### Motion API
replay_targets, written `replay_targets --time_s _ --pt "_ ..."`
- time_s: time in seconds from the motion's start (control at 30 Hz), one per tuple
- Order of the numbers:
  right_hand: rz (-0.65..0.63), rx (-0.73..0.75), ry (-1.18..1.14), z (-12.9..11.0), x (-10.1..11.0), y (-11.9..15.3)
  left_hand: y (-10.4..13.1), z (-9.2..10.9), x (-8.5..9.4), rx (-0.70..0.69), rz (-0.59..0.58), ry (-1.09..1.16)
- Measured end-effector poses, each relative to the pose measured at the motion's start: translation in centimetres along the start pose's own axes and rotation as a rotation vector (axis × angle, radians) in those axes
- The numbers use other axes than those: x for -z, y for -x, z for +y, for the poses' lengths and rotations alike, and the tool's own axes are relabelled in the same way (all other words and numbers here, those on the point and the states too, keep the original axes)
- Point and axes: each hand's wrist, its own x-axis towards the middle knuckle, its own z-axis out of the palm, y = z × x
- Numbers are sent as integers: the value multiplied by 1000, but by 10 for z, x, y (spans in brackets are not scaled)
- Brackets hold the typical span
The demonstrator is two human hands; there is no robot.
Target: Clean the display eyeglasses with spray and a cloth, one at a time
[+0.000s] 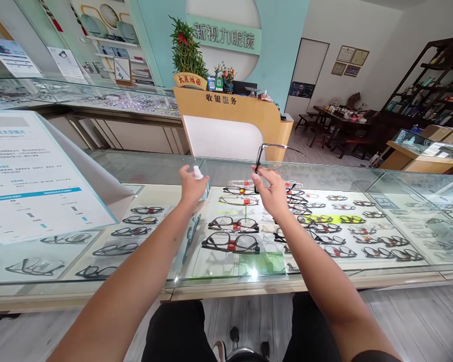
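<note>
The left hand (194,187) is closed round a small white bottle (198,173); the right hand (275,190) pinches black glasses (259,157); both things are lifted above the tabletop (226,287), apart; any work done on the lenses cannot be told.

- The showcase top (196,274) looks like smooth, glossy glass, with a bright glare.
- The cash counter (230,108) has a smooth, wood-toned face with a pale inset panel.
- The spray bottle (198,173) looks like white plastic.
- The sign stand (33,176) reads as smooth printed card or paper.
- The floor (245,314) shows grey wood grain, fairly matt.
- The trousers (177,332) look like matt black cloth.
</note>
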Motion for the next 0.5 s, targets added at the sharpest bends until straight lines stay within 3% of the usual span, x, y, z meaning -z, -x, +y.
replay_targets --time_s 0.1,0.23,0.33,0.43,0.5 --pt "-3 -21 6 0 1 0 0 -1 -1 152 29 -34" --pt "0 -65 21 -1 3 -1 3 8 -1 166 24 -11" --pt "23 -80 11 -2 5 -2 9 26 -1 149 -4 69" --pt "32 -86 -12 -3 6 -2 20 54 3 113 -129 247" --pt "28 -84 -57 -5 5 -1 31 73 8 129 -365 540"
